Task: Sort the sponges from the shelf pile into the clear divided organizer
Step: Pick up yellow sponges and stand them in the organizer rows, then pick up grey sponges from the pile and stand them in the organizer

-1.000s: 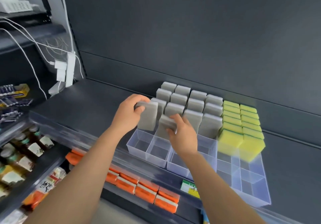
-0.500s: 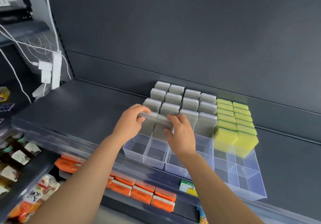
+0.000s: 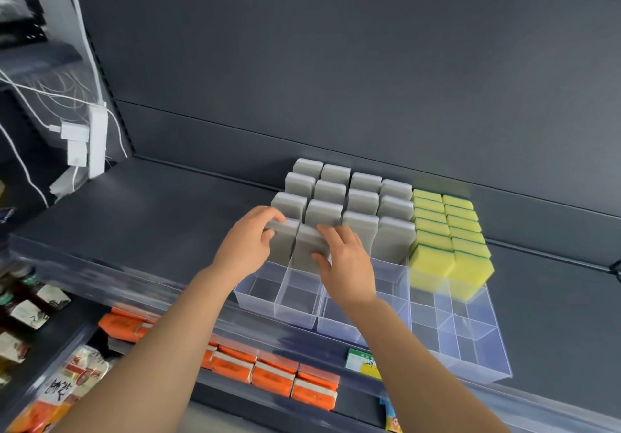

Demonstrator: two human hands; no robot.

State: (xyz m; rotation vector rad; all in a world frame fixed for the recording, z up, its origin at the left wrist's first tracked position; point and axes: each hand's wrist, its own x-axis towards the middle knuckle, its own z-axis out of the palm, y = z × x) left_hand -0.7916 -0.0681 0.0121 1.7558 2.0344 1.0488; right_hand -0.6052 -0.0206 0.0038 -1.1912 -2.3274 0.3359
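Left hand (image 3: 247, 247) pinches end grey sponge (image 3: 285, 242) | right hand (image 3: 346, 261) pinches next grey sponge (image 3: 305, 246) | both upright in organizer (image 3: 279, 308)

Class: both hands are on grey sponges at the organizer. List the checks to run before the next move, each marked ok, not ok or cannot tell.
1. Left hand grips the left grey sponge: ok.
2. Right hand grips the right grey sponge beside it: ok.
3. Both sponges stand upright in the clear organizer: ok.
4. Both sponges seated on the compartment floors: cannot tell, their bases do not show clearly.
5. Front compartments empty for more sponges: ok.
6. Yellow sponges kept apart from the grey ones: ok.
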